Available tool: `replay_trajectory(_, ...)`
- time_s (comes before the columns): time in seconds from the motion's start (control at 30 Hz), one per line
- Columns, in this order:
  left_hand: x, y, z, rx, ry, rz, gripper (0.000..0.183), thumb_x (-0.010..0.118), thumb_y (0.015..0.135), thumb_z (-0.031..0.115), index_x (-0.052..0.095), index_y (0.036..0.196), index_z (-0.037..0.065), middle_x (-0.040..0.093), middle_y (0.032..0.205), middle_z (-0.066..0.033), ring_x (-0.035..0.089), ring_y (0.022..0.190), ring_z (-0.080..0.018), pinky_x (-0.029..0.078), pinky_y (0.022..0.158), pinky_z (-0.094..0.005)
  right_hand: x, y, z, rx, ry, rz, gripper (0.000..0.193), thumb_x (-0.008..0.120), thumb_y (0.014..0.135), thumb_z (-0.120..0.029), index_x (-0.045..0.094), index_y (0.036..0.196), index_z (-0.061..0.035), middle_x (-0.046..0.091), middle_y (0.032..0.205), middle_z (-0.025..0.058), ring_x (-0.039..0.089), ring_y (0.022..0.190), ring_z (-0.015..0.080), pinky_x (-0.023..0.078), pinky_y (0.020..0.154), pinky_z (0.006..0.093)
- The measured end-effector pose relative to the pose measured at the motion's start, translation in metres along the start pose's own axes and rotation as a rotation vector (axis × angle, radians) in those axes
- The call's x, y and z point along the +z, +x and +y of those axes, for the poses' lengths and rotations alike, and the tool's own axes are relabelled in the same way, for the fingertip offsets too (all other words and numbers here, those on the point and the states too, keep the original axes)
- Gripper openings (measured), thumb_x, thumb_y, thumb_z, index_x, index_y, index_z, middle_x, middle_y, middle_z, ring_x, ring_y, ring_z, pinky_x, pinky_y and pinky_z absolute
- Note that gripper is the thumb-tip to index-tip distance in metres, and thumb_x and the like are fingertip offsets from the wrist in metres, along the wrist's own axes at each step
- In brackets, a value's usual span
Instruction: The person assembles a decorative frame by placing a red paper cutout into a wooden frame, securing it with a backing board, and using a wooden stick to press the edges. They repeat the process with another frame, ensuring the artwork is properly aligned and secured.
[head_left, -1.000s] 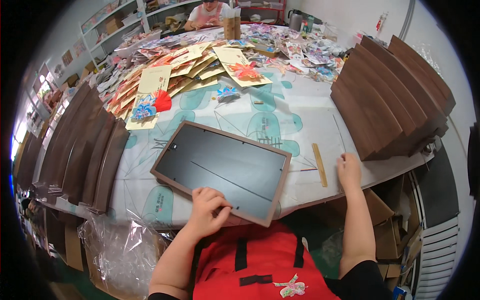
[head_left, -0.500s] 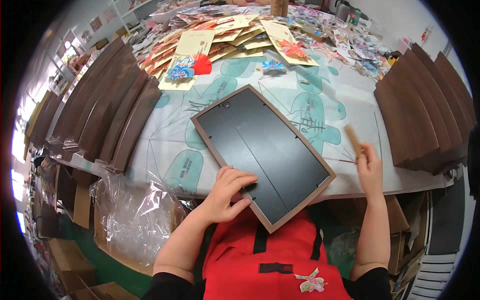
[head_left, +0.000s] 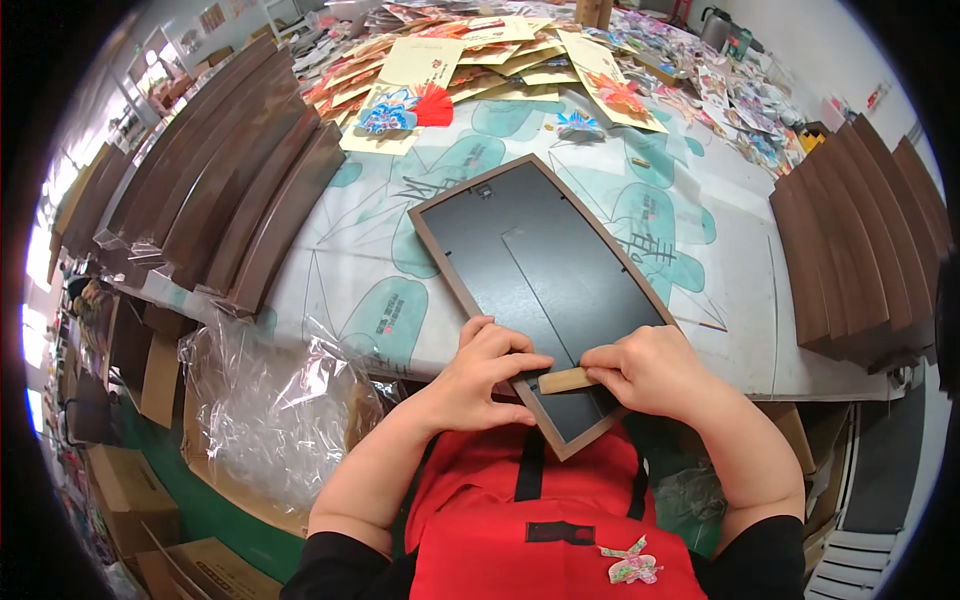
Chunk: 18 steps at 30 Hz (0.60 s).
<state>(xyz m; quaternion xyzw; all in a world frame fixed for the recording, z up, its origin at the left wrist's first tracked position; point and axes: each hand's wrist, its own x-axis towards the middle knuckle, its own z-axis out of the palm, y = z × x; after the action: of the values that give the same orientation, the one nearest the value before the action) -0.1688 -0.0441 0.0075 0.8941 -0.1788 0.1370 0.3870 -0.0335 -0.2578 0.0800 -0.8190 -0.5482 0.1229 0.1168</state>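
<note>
A picture frame (head_left: pixel 530 262) with a brown rim and black back lies face down and slanted at the table's near edge, its lowest corner over my red apron. Small dark tabs show along its inner edge. My left hand (head_left: pixel 478 375) grips its lower left side, fingertips on the back and thumb against the rim. Between the fingers of my right hand (head_left: pixel 648 370) is a short flat wooden stick (head_left: pixel 566 381). The stick's free end touches or hovers just above the back, near the left rim and my left fingertips.
Brown frames stand in rows at the left (head_left: pixel 225 190) and right (head_left: pixel 850 250). Cream cards (head_left: pixel 420 70) with colourful paper flowers pile up at the far side. A box of clear plastic wrap (head_left: pixel 280 425) sits below the table at left. A patterned sheet (head_left: pixel 375 325) covers the table.
My right hand has come in from the right with the stick, down to the frame's back near my left hand. The left hand keeps its hold on the rim. The view has shifted slightly.
</note>
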Motion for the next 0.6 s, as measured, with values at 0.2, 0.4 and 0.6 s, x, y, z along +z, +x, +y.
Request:
replay_trajectory(0.2, 0.002, 0.001, -0.005, 0.052, 0.008, 0.025, 0.053, 0.080, 0.064, 0.045, 0.069, 0.104, 0.013, 0.050, 0.094, -0.0004, 0.049, 0.091, -0.0166, 0.022, 0.098, -0.0403, -0.007, 0.015, 0.005, -0.004, 0.071, -0.156, 0.017, 0.059, 0.083, -0.027, 0.072, 0.090, -0.0188, 0.065, 0.069, 0.0120, 0.063, 0.066, 0.0325, 0.050, 0.061, 0.0435)
replay_trajectory(0.4, 0.004, 0.003, -0.007, 0.062, -0.007, 0.051, 0.050, 0.080, 0.062, 0.047, 0.069, 0.096, 0.013, 0.051, 0.090, 0.0015, 0.050, 0.089, -0.0155, 0.022, 0.095, -0.0392, -0.009, 0.023, 0.002, -0.053, 0.070, -0.163, 0.019, 0.058, 0.083, -0.029, 0.072, 0.086, -0.0160, 0.065, 0.068, 0.0115, 0.063, 0.064, 0.0320, 0.050, 0.060, 0.0425)
replay_trajectory(0.6, 0.008, -0.004, -0.015, 0.037, -0.037, 0.048, 0.044, 0.083, 0.059, 0.041, 0.068, 0.091, 0.014, 0.052, 0.093, 0.0014, 0.051, 0.092, -0.0157, 0.022, 0.100, -0.0418, 0.001, -0.022, -0.070, -0.272, -0.743, 0.209, 0.009, 0.061, 0.074, -0.015, 0.057, 0.069, -0.0084, 0.056, 0.061, 0.0037, 0.063, 0.056, 0.0222, 0.047, 0.048, 0.0332)
